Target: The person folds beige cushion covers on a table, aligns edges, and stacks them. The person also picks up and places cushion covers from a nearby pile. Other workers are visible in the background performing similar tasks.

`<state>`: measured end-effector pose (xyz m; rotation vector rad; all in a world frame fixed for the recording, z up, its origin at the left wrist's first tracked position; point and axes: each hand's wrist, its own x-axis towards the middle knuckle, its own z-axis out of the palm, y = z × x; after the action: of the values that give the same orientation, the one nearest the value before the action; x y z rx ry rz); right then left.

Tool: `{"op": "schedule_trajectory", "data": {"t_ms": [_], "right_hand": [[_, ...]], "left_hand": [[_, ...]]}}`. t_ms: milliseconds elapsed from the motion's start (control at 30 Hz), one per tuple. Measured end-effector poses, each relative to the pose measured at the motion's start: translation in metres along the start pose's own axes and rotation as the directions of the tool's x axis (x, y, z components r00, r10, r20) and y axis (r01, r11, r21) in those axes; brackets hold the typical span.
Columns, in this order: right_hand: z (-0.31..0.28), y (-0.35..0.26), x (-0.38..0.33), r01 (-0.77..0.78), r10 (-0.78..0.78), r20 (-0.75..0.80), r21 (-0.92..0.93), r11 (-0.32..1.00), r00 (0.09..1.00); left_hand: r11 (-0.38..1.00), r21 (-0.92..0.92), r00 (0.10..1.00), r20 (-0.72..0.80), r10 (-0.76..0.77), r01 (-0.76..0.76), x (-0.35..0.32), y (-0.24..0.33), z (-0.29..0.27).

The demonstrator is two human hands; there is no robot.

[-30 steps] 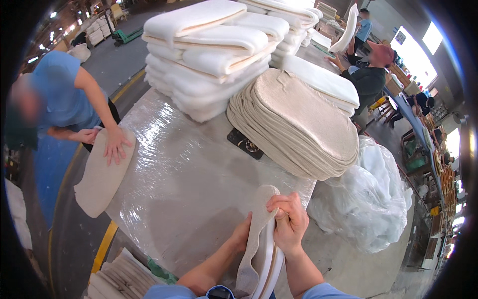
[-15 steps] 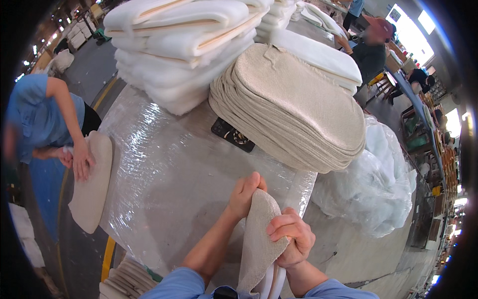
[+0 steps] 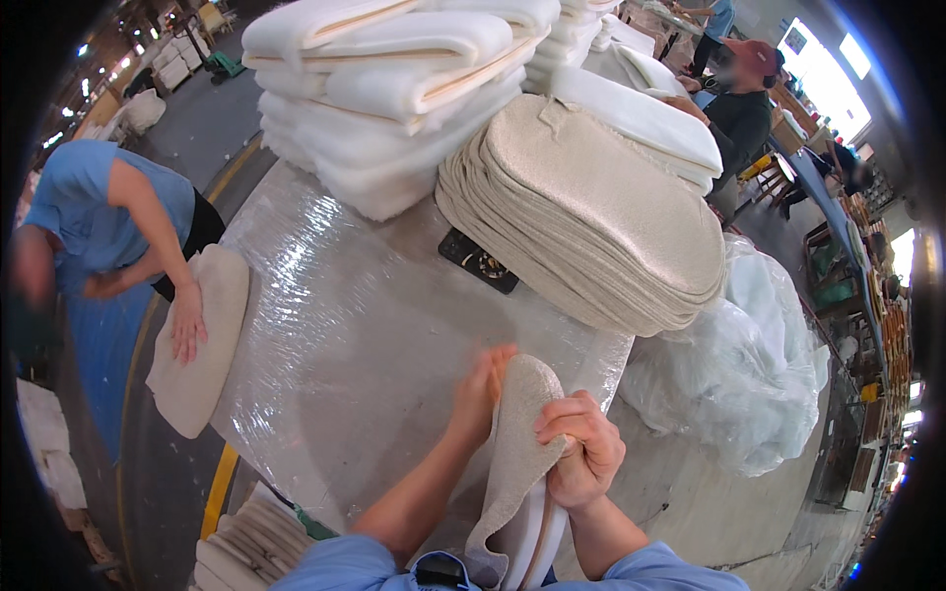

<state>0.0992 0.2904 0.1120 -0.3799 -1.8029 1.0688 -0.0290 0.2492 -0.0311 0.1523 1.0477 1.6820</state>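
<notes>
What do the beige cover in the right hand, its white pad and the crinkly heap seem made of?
Beige cover: probably woven or knitted fabric, matt, from its grainy texture and soft folds. White pad: perhaps foam or wadding, matt, from its thick smooth edge; can't tell which. Crinkly heap: likely plastic film, glossy and translucent, with bright creases.

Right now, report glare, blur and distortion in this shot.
Head view: bright glare streaks the plastic-covered table, mostly toward its left side; head view: the left hand blurs at the fingertips, while the right hand, gripping the beige cover, looks sharper; head view: the upper-right window washes out white, and fisheye bending grows toward the dark rim.
</notes>
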Motion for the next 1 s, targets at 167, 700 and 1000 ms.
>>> {"op": "schedule_trajectory", "data": {"t_ms": [167, 700, 1000], "right_hand": [[-0.01, -0.028, 0.001, -0.125, 0.133, 0.069, -0.108, 0.986, 0.989], [0.0, -0.009, -0.001, -0.055, 0.048, -0.064, -0.113, 0.992, 0.997], [-0.001, 0.014, 0.0, -0.068, 0.066, -0.038, -0.073, 0.995, 0.997]], "left_hand": [[0.764, -0.058, 0.765, 0.009, -0.644, 0.643, -0.095, -0.077, -0.043], [0.813, -0.097, 0.797, -0.161, -0.582, 0.574, -0.031, -0.085, -0.03], [0.937, 0.318, 0.952, 0.302, 0.046, -0.146, 0.059, 0.044, 0.023]]}}
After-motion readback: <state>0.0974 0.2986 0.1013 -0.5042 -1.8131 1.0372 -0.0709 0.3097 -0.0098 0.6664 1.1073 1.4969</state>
